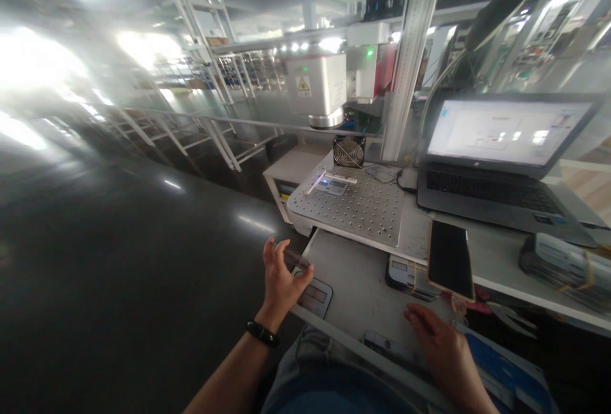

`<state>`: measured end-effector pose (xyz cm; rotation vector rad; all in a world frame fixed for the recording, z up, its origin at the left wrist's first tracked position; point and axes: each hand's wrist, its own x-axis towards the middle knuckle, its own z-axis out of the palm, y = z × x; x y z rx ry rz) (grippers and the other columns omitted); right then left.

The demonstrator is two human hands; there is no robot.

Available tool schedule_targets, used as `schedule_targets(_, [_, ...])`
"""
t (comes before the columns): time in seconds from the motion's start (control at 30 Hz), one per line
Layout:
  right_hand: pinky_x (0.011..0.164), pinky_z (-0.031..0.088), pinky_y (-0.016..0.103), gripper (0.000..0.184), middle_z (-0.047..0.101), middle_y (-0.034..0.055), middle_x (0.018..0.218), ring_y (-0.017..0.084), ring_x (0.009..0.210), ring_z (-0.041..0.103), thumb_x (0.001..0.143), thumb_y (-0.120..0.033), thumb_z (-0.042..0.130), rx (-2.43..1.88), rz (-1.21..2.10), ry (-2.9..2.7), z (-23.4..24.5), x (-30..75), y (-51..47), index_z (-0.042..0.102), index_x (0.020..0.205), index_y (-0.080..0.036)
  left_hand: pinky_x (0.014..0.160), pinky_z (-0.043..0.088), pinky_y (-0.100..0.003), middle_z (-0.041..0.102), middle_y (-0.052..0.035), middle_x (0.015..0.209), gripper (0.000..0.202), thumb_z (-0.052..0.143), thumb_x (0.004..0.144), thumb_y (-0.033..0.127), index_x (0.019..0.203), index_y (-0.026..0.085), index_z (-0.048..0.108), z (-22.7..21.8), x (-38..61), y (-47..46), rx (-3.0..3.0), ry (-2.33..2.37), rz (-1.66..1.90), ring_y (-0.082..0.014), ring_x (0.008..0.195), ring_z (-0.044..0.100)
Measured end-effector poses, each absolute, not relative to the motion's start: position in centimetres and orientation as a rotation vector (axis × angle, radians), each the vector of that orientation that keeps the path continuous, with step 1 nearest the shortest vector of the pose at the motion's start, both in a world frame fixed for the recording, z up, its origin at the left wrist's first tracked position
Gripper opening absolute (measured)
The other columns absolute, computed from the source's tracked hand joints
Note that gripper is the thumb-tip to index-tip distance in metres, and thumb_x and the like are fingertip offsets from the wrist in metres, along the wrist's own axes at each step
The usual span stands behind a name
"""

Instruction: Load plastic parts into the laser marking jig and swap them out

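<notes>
Left hand [281, 277] raised, right hand [442, 347] flat.

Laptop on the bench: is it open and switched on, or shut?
Open and on. The laptop has its lid raised, its screen lit with a pale window, and its keyboard exposed.

A thin clear plate [294, 260] tilts above another plate [314, 297] on the shelf.

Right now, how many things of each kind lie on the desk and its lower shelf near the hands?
Open grey laptop: 1
Black smartphone: 1
Small black fan: 1
Flat grey panels with a window: 2, one by the left hand, one on the perforated plate
Total: 5
</notes>
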<state>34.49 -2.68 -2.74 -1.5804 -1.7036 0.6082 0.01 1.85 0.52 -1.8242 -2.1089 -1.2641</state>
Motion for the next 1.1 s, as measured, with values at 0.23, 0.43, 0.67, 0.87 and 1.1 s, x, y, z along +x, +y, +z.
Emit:
schedule_targets(0.23, [0.081, 0.058, 0.032, 0.036, 0.078, 0.0033, 0.096, 0.024, 0.093, 0.073, 0.093, -0.051, 0.047, -1.612, 0.650, -1.698, -2.62, 34.73, -2.70, 0.071, 0.102, -0.026, 0.109, 0.040, -0.060, 0.032, -0.0243, 0.145, 0.071, 0.073, 0.072, 0.034, 0.132, 0.014, 0.042, 0.72, 0.25, 2.13, -1.877, -2.125, -1.188, -0.0424, 0.145, 0.025])
schedule_targets(0.43, [0.079, 0.058, 0.034, 0.038, 0.078, 0.0035, 0.098, 0.025, 0.092, 0.073, 0.092, -0.054, 0.047, -1.620, 0.630, -1.706, -2.73, 34.57, -2.70, 0.072, 0.102, -0.026, 0.109, 0.041, -0.058, 0.030, -0.0240, 0.148, 0.075, 0.076, 0.069, 0.037, 0.131, 0.015, 0.042, 0.61, 0.09, 1.61, -1.772, -2.050, -1.296, -0.0399, 0.144, 0.028])
schedule_targets(0.67, [0.080, 0.058, 0.034, 0.040, 0.078, 0.0039, 0.096, 0.025, 0.088, 0.074, 0.092, -0.057, 0.046, -1.614, 0.632, -1.703, -3.17, 34.79, -2.65, 0.071, 0.101, -0.027, 0.111, 0.036, -0.063, 0.025, -0.0223, 0.152, 0.072, 0.073, 0.072, 0.028, 0.135, 0.019, 0.040, 0.48, 0.31, 2.14, -1.946, -2.115, -1.146, -0.0431, 0.147, 0.021])
schedule_targets(0.87, [0.079, 0.059, 0.032, 0.039, 0.078, 0.0040, 0.099, 0.024, 0.090, 0.074, 0.091, -0.057, 0.048, -1.594, 0.628, -1.699, -3.16, 34.84, -2.60, 0.072, 0.100, -0.027, 0.112, 0.036, -0.062, 0.025, -0.0224, 0.152, 0.072, 0.073, 0.073, 0.029, 0.135, 0.018, 0.039, 0.55, 0.27, 2.07, -1.920, -2.123, -1.159, -0.0434, 0.147, 0.022])
schedule_targets(1.1, [0.082, 0.059, 0.033, 0.039, 0.078, 0.0045, 0.100, 0.025, 0.093, 0.074, 0.091, -0.055, 0.047, -1.608, 0.643, -1.706, -3.12, 34.81, -2.63, 0.072, 0.102, -0.027, 0.112, 0.037, -0.060, 0.026, -0.0233, 0.151, 0.074, 0.076, 0.071, 0.034, 0.133, 0.018, 0.040, 0.66, 0.28, 1.51, -1.793, -2.031, -1.273, -0.0409, 0.146, 0.024])
